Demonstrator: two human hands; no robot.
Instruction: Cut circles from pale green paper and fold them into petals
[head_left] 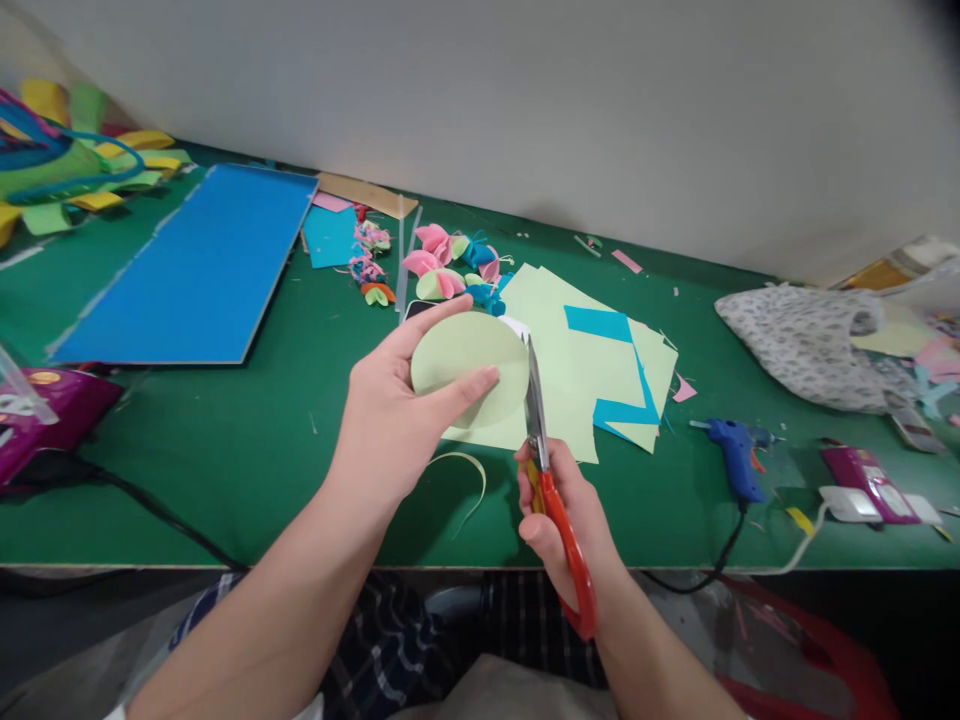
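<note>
Between the thumb and fingers of my left hand point(405, 400) is a pale green paper disc point(457, 345), held flat above the table. My right hand point(566, 520) grips red-handled scissors point(566, 545), fingers through the loops. The blades point away from me and meet the disc's right edge. Behind the disc lie light green paper sheets point(555, 350) with notched edges, and blue paper strips point(600, 322) rest on them. A thin curled paper strip point(480, 475) lies below the disc. Pink, green and blue paper flowers point(442, 262) sit just beyond my left fingertips.
A blue board point(202, 265) lies at left, near a purple device point(52, 415) with a black cable. To the right are a blue glue gun point(735, 455), another purple device point(870, 485) and a patterned cloth bag point(802, 340). The green table point(300, 500) meets a wall behind.
</note>
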